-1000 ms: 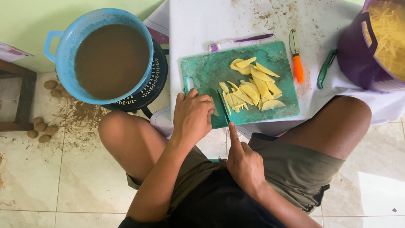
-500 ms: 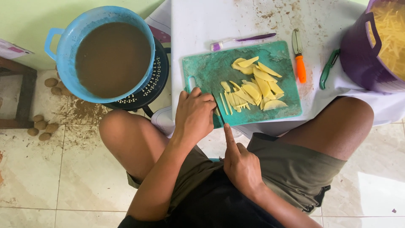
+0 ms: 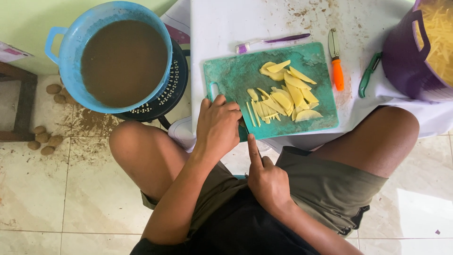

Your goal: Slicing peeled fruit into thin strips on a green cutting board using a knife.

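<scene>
Mid-frame, left hand (image 3: 218, 123) pins a potato piece on the board (image 3: 226, 78) while right hand (image 3: 267, 182) grips a knife, slicing strips; next cut needs fingers clear.

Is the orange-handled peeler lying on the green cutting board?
No, the orange-handled peeler lies on the white table, just off the right edge of the green cutting board.

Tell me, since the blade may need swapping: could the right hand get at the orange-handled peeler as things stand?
Probably yes. The orange-handled peeler lies bare on the white table beside the green cutting board; the right hand would first have to free itself of the knife.
</scene>
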